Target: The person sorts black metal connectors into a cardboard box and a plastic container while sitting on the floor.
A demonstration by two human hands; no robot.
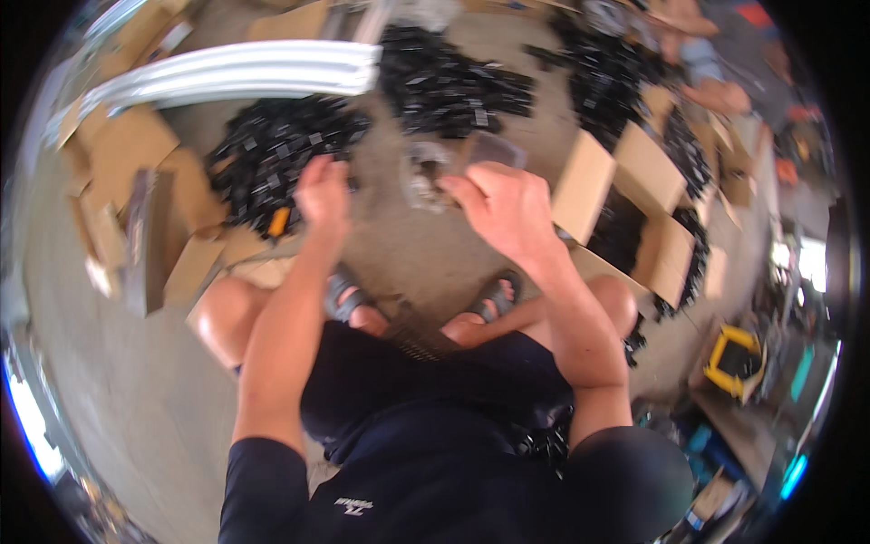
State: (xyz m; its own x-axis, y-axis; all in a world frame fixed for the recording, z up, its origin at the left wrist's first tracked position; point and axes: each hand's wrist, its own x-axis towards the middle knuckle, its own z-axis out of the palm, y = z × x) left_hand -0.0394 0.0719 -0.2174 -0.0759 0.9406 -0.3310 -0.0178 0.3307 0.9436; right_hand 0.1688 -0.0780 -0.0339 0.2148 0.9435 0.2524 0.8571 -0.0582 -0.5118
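My left hand (pixel 323 189) is raised at the right edge of a pile of small black parts (pixel 272 163). Motion smears its fingers, so what they hold, if anything, does not show. My right hand (pixel 509 207) is closed, thumb pointing left, and whatever it grips is hidden or too small to name. Just left of that thumb, a clear plastic bag (pixel 424 177) with small contents lies on the floor. Behind my right hand shows a dark, see-through rectangular thing (pixel 497 150), partly covered by the hand.
Another black heap (pixel 444 86) lies farther back. An open cardboard box (pixel 666 249) with black parts stands at right, loose cardboard (pixel 136 150) at left. Long silvery strips (pixel 245 71) cross the upper left. Another person (pixel 725 63) is at far right, near a further black pile (pixel 607 82).
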